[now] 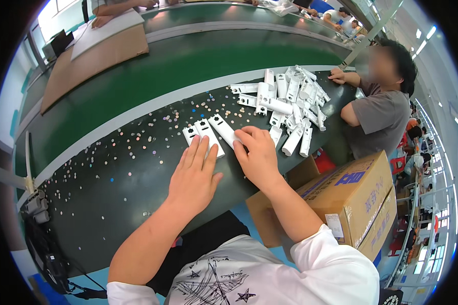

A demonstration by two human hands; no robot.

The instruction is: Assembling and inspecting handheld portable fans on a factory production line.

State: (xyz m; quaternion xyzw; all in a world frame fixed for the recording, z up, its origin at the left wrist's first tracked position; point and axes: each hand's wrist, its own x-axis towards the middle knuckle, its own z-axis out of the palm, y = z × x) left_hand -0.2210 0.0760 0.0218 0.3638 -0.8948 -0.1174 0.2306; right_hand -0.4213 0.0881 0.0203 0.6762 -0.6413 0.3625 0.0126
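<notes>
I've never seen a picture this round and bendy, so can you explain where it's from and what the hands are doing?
There's no robot here, just a person's bare hands. A wide camera worn on that person's head looks down, which makes straight edges curve.

The left hand lies flat, its fingertips over two white pieces set side by side. The right hand bends around the near end of a third white piece; how firmly it grips is hard to tell.

Little dots are scattered on the dark table, and a pile of white pieces lies farther right. Beyond it sits another person; a cardboard box stands near the table.
</notes>
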